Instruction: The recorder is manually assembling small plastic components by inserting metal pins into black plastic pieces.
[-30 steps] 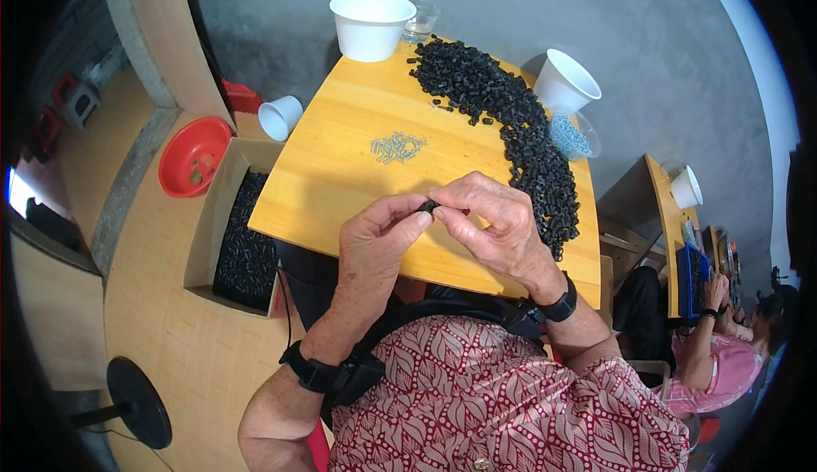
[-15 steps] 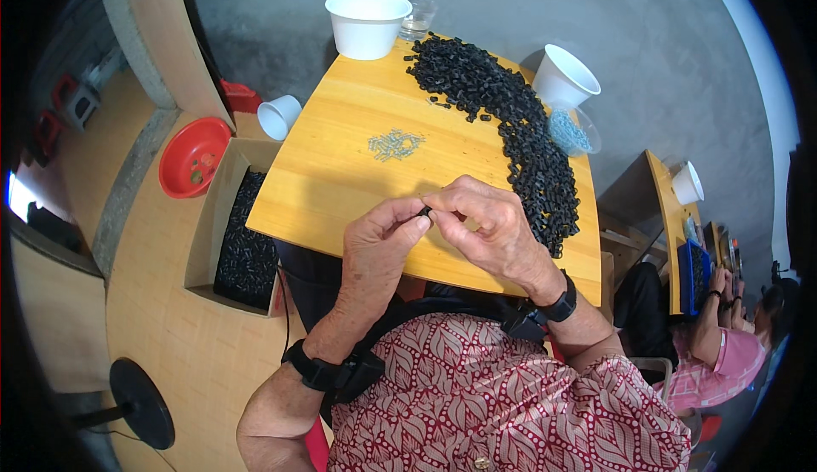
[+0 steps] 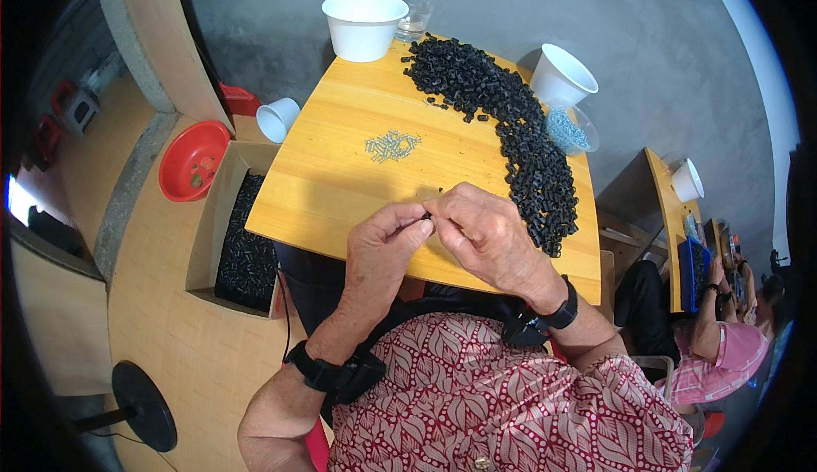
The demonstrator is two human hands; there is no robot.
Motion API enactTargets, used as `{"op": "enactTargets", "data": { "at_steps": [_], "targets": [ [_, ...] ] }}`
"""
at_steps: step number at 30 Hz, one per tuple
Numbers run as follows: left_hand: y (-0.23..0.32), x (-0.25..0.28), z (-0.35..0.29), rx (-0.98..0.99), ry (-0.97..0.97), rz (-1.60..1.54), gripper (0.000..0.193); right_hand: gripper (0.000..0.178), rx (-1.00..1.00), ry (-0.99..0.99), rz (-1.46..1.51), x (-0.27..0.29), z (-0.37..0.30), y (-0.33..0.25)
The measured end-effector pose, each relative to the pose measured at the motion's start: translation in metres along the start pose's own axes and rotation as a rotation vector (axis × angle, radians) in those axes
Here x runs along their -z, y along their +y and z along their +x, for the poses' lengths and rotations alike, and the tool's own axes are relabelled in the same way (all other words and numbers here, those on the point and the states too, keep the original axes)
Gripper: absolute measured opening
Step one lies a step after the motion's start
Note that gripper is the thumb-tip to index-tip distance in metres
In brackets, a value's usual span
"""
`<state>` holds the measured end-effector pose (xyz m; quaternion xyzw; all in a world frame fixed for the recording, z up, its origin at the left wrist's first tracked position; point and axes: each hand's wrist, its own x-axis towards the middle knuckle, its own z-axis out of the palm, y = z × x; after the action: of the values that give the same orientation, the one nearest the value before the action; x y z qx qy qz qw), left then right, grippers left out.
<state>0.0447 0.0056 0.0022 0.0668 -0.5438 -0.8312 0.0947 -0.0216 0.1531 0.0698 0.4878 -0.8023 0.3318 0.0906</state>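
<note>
Over the near edge of the wooden table, my two hands meet at the fingertips. My left hand pinches a small black plastic part between thumb and index finger. Against that part, the closed fingers of my right hand press from the other side; whatever lies inside them is hidden. Beyond my hands lies a small heap of silvery screws or pins. A long, curving pile of black plastic parts stretches along the far and right side of the table.
White tubs, a clear cup and a clear container of pale blue bits stand around the pile. Left, on the floor, are a carton of black pieces and a red basin. A co-worker sits far right.
My right fingers have curled and shifted slightly at the black part. My left hand keeps its pinch almost in place. A tiny dark speck now shows on the table beyond my fingertips.
</note>
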Motion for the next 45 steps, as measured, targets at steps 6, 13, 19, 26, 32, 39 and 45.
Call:
{"op": "enactTargets", "data": {
  "at_steps": [6, 13, 19, 26, 32, 39, 45],
  "targets": [
    [0.001, 0.000, 0.000, -0.007, 0.000, -0.044, 0.015, 0.014, 0.005, 0.003, -0.010, -0.002, -0.002, -0.002],
    [0.011, 0.002, 0.001, 0.089, -0.003, -0.124, 0.014, 0.022, -0.092, 0.012, 0.153, 0.003, 0.001, -0.001],
    [0.007, 0.001, 0.003, 0.082, -0.015, -0.173, 0.016, 0.015, -0.116, 0.006, 0.221, 0.004, 0.003, 0.009],
    [0.009, -0.002, 0.000, 0.035, 0.009, -0.079, 0.019, 0.011, 0.061, 0.182, -0.049, -0.011, -0.001, 0.007],
    [0.005, 0.003, 0.001, 0.052, -0.048, -0.132, 0.017, 0.015, 0.031, 0.179, 0.005, -0.013, -0.008, 0.010],
    [0.006, 0.007, 0.006, 0.104, 0.001, -0.194, 0.018, 0.031, 0.006, 0.055, 0.047, -0.002, -0.002, 0.006],
    [0.002, 0.006, 0.007, 0.092, -0.067, -0.270, 0.012, 0.020, -0.098, 0.025, 0.288, -0.004, 0.000, 0.025]
  ]
}}
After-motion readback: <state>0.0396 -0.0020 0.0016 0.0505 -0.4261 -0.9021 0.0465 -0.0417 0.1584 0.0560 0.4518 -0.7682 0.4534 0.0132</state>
